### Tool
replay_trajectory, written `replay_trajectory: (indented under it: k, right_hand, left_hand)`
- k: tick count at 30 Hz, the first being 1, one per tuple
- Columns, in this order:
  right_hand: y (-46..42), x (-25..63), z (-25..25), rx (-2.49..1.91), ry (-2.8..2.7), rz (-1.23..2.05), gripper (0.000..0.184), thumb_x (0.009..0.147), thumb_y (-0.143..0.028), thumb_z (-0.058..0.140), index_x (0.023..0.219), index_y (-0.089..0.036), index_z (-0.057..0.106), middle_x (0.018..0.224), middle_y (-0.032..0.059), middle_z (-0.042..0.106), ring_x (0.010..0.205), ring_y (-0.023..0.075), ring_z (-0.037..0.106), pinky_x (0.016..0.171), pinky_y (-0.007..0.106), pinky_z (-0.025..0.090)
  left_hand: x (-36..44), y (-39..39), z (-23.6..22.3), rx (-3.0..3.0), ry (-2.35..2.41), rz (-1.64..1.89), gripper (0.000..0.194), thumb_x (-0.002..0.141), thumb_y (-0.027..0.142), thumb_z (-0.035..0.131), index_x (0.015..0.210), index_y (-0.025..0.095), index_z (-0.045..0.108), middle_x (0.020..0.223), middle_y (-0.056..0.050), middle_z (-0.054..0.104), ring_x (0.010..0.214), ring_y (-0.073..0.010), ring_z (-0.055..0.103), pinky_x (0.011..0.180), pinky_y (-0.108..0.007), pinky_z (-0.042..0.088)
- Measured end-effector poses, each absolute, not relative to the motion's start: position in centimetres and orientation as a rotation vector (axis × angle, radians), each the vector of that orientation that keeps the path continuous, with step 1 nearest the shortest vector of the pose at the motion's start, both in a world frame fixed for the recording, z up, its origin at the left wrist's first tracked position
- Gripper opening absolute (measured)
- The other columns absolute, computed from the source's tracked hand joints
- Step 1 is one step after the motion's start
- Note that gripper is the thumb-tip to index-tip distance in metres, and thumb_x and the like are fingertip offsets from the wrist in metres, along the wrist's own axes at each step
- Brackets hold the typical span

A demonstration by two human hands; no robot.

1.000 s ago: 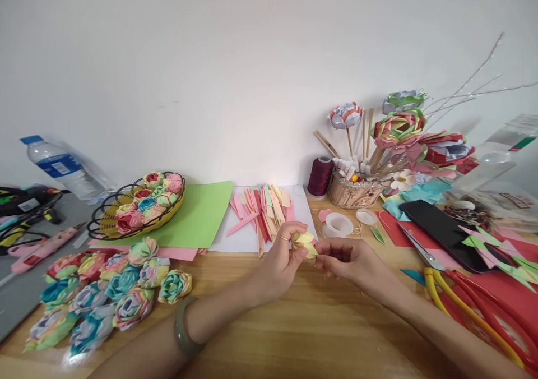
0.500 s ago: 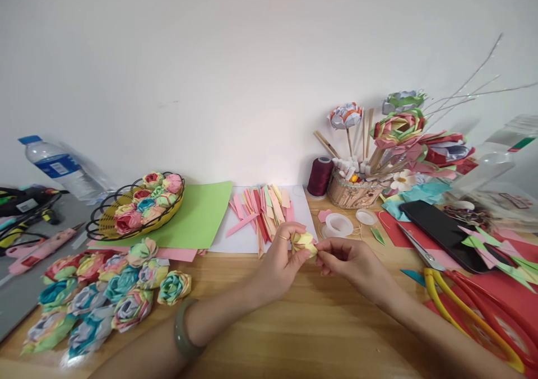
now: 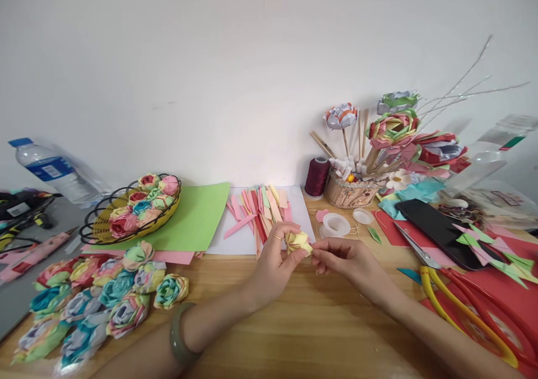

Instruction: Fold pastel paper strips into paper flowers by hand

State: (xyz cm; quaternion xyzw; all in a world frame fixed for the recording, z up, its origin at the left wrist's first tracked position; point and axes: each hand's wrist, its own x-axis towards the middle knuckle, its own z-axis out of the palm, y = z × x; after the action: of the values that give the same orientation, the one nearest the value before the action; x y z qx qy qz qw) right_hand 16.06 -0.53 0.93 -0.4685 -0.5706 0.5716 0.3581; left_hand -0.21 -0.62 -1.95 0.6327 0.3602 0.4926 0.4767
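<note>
Above the middle of the table, my left hand [image 3: 275,264] is closed around a small pale yellow folded paper flower [image 3: 297,241], thumb in front and fingers behind. My right hand [image 3: 338,257] pinches at the flower's right edge, thumb against forefinger. Whatever lies between those fingertips is too small to make out. Behind my hands, a pile of pink, red and cream paper strips [image 3: 264,211] rests on a white sheet [image 3: 227,239]. Just beyond my right hand sits an open round white plastic tub [image 3: 334,225] with thin thread beside it.
Finished paper flowers [image 3: 117,286] cover the table's left side, near a yellow basket [image 3: 103,225] of more flowers. A maroon thread spool [image 3: 317,176] stands by a flower-filled pot [image 3: 351,193]. At right lie a black phone [image 3: 437,230] and scissors [image 3: 428,289]. A water bottle [image 3: 52,169] leans far left.
The view has shifted slightly, so the table items appear a little further left. The yellow flower has turned in my left hand and shows more of its folds. Both hands keep their hold.
</note>
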Motion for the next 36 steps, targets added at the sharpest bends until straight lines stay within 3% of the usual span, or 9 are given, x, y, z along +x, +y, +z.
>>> replay_trajectory:
  k: [10, 24, 36]
  right_hand:
    - [-0.23, 16.41, 1.74, -1.173, -1.340, 1.666, 0.028, 0.064, -0.041, 0.070, 0.068, -0.013, 0.068, 0.061, 0.0006, 0.065, 0.052, 0.0072, 0.056, 0.052, 0.019, 0.044]
    - [-0.18, 16.38, 1.33, -1.188, -1.328, 1.674, 0.027, 0.056, -0.036, 0.076, 0.060, -0.012, 0.064, 0.055, -0.0014, 0.061, 0.049, 0.0063, 0.054, 0.051, 0.019, 0.044]
    - [0.08, 16.74, 1.48, -1.199, -1.438, 1.721, 0.029, 0.066, -0.040, 0.067, 0.073, -0.012, 0.066, 0.066, 0.0015, 0.063, 0.055, 0.0077, 0.055, 0.056, 0.021, 0.044]
  left_hand:
    - [-0.25, -0.39, -1.91, 1.470, 0.819, 1.154, 0.024, 0.081, 0.029, 0.051, 0.102, 0.021, 0.043, 0.100, -0.005, 0.051, 0.095, -0.0161, 0.052, 0.079, -0.029, 0.043]
    - [-0.29, -0.63, -2.05, 1.512, 0.791, 1.137, 0.023, 0.082, 0.028, 0.051, 0.102, 0.022, 0.043, 0.108, -0.006, 0.047, 0.097, -0.0153, 0.051, 0.078, -0.027, 0.044]
    - [-0.22, -0.59, -2.10, 1.478, 0.852, 1.130, 0.025, 0.082, 0.032, 0.050, 0.103, 0.021, 0.043, 0.105, -0.006, 0.052, 0.097, -0.0158, 0.052, 0.079, -0.027, 0.043]
